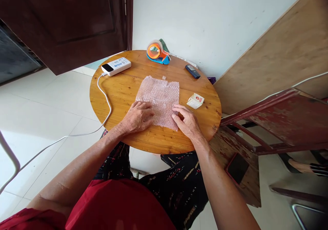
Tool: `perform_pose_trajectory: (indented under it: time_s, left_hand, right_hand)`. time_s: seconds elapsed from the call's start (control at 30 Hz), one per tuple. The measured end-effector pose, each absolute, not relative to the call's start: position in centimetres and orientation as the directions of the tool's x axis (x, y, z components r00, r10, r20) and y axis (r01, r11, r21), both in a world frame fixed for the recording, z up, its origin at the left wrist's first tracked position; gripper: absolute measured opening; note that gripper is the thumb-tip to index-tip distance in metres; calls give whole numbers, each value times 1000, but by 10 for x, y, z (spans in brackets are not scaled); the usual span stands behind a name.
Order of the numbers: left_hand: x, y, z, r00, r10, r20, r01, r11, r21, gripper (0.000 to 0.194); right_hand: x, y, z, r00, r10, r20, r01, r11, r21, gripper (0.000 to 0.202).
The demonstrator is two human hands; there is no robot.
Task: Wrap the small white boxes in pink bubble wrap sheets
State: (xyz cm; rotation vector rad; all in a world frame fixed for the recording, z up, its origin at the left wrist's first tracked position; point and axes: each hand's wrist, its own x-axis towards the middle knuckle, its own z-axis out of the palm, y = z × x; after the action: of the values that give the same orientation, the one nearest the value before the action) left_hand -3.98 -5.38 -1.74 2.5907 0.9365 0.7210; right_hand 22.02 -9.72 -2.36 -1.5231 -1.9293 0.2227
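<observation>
A sheet of pinkish bubble wrap (161,98) lies flat on the round wooden table (120,93). Across its lower left edge rests my left hand (139,116), palm down with the fingers lying flat. My right hand (187,120) touches the lower right edge, its thumb and fingers apart and nothing held between them. Just beyond the right hand stands a small white box (195,100) with a red mark, touched by neither hand.
An orange and blue tape dispenser (158,52) stands at the far edge. A white power bank (116,66) with a cable (109,103) lies at the far left, a dark device (192,71) at the far right. A chair (246,154) holding a phone (237,168) stands right.
</observation>
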Motion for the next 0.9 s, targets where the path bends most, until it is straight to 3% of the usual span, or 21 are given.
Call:
perform_pose_trajectory:
  time_s: [0.9]
  left_hand:
    - [-39, -54, -17, 657, 635, 407, 493, -770, 404, 19]
  right_hand:
    - [222, -97, -26, -135, 900, 414, 802, 344, -488, 24]
